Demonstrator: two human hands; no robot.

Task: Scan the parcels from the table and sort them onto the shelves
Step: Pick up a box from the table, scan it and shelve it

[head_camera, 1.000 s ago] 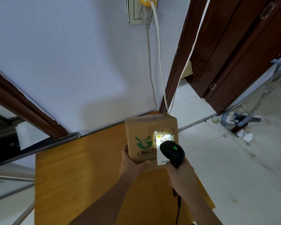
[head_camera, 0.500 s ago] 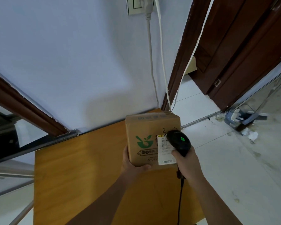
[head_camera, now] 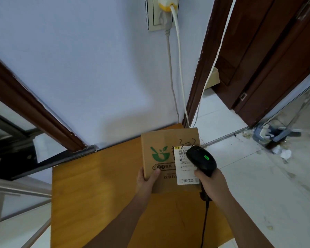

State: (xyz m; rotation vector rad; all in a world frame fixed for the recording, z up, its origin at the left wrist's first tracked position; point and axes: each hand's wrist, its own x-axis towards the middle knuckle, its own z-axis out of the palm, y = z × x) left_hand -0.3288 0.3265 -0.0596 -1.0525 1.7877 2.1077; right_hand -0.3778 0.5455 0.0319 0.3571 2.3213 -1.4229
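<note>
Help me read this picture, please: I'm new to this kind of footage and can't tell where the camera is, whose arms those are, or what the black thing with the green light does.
The camera sits on a person's head and looks forward and down, so the two arms reaching in from the bottom are that person's own. The wide lens bends the walls and the door frames.

The left hand grips a cardboard box by its lower left corner, thumb on the front face. The box has a green bowl logo and a white label.

The right hand holds a black barcode scanner, its green light on, over that label. A cable hangs from its handle.

Under both is a wooden table pushed against a pale wall. To the right, a tiled floor.

No shelves are in view.
</note>
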